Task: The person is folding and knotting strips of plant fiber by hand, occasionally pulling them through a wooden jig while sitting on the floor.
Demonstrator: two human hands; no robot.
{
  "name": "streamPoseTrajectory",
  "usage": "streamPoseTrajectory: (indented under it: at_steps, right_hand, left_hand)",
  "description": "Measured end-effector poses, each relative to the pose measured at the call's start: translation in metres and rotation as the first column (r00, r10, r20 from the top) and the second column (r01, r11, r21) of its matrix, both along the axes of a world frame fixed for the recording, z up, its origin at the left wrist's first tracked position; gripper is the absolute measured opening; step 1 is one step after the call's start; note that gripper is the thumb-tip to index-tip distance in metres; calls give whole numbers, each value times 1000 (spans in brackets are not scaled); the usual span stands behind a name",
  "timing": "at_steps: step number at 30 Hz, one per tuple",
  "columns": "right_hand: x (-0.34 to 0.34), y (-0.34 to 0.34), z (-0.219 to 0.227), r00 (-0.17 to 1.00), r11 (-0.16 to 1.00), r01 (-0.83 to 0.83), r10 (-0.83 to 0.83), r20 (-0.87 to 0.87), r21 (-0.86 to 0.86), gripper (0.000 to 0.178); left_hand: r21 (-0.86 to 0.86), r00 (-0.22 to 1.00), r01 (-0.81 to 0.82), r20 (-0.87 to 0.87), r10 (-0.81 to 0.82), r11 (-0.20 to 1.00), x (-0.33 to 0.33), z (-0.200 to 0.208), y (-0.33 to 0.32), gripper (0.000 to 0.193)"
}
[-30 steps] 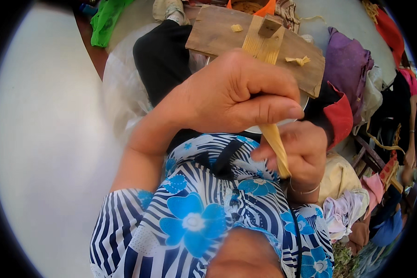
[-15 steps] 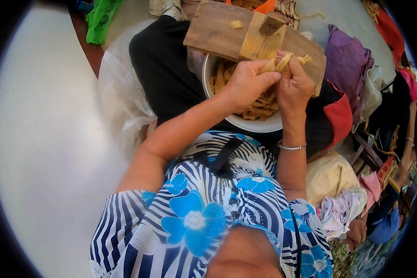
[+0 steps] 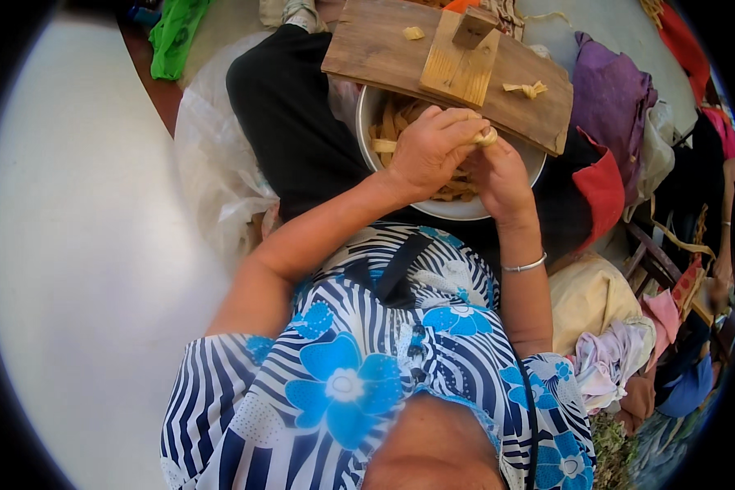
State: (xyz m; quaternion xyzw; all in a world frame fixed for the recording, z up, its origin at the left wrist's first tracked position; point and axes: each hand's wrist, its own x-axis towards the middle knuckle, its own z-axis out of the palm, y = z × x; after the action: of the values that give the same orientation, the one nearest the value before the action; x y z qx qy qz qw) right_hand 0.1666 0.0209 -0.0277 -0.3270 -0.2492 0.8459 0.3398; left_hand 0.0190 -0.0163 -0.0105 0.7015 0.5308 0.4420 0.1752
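Over a white metal basin [image 3: 369, 114], a flat pale-yellow strip [image 3: 486, 137] is looped into a small bunch between my fingertips. My left hand [image 3: 431, 155] pinches it from the left, fingers curled over the top. From below and the right, my right hand [image 3: 505, 181] grips the same piece, its fingers partly hidden. Long tan strips [image 3: 396, 121] fill the basin, some hidden under my hands. Just beyond, a wooden board [image 3: 367, 41] bears a knotted strip piece [image 3: 527, 88] on its right and a small folded piece [image 3: 413, 33] on its left.
A wooden block [image 3: 475, 28] stands on a lighter plank [image 3: 457, 69] fixed across the board. Clear plastic sheeting [image 3: 212, 155] lies to the left. A purple cloth [image 3: 612, 90], a red cloth [image 3: 600, 192] and a beige bag [image 3: 592, 298] are on the right.
My hands have drawn slightly nearer to me, off the board's edge. The strip, loosely wrapped before, is bunched tighter between my fingertips. The knotted piece on the board now shows fully.
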Motion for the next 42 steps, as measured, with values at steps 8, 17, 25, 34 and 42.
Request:
streamPoseTrajectory:
  at_steps: [8,17,25,34,42]
  right_hand:
    - [-1,3,10,991,943,27,-69,116,333,19]
    - [-10,6,29,790,531,118,-563,245,839,10]
    - [6,14,28,855,761,-74,-284,434,644,39]
    - [5,49,57,873,797,-401,183,451,452,24]
    - [11,49,65,865,796,-331,42,499,506,12]
  left_hand:
    - [-256,963,118,266,-48,959,1,32,2,24]
    - [-581,821,157,527,221,799,-5,23,17,20]
    - [-295,999,-11,-35,1,956,-43,21,-13,11]
    - [-329,974,107,223,-33,938,-26,44,15,8]
    - [-638,806,378,583,102,671,-44,51,28,12]
